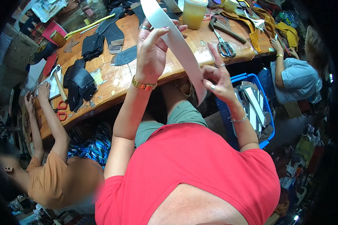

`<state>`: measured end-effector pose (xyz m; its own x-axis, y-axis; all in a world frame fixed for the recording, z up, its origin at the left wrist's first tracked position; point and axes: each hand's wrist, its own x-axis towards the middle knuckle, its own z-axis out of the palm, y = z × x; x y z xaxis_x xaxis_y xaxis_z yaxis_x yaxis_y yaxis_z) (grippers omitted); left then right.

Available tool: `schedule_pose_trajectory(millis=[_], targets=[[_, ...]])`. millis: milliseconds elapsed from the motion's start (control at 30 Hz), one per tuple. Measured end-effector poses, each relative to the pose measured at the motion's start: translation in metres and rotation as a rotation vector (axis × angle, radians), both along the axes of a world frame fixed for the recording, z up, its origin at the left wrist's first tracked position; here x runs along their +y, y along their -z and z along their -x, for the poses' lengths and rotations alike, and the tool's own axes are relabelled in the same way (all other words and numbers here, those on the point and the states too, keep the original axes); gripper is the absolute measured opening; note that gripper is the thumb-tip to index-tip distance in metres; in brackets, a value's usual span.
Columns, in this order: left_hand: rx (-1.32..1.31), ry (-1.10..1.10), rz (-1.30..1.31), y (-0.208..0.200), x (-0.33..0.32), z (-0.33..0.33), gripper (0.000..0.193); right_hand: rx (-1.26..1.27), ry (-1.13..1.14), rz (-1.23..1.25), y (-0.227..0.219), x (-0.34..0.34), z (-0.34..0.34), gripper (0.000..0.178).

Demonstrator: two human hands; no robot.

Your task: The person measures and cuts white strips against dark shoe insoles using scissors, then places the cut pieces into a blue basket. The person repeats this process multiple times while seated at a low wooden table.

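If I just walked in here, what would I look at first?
Probably the long white strip at upper middle, held up by the left hand, with the right hand at its lower part. The bright red shirt filling the lower middle might catch you too, then the blue basket of strips on the right.

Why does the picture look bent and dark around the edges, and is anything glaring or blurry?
Head view: the wooden table looks curved, probably from the wide lens, and the corners go black; head view: glare whitens patches near its front edge; head view: a soft round blur hides part of the orange shirt, while the white strip looks fairly sharp.
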<state>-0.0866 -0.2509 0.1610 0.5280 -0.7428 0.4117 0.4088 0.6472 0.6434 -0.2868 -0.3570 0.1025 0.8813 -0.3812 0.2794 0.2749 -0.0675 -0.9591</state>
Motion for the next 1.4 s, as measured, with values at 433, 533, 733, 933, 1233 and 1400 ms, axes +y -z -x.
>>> schedule_pose_trajectory(millis=[433,533,733,933,1233,1400], targets=[[0.246,0.453,-0.046,-0.006,-0.024,-0.004,0.065,0.742,0.271,-0.042,0.021,0.001,0.207,0.077],[0.306,0.446,-0.092,0.017,-0.048,-0.008,0.063,0.908,0.320,-0.038,0.019,0.000,0.236,0.069],[0.437,0.445,0.008,0.066,-0.087,-0.061,0.059,0.995,0.245,-0.034,0.050,0.003,0.256,0.064],[0.338,0.689,0.262,0.032,-0.118,-0.112,0.071,0.839,0.222,-0.196,0.067,0.006,0.235,0.057],[0.139,0.456,0.215,-0.034,-0.178,-0.173,0.080,0.991,0.325,0.291,0.085,0.004,0.246,0.052],[0.132,0.469,0.158,-0.053,-0.185,-0.171,0.070,1.317,0.114,0.312,0.100,0.012,0.277,0.044]])
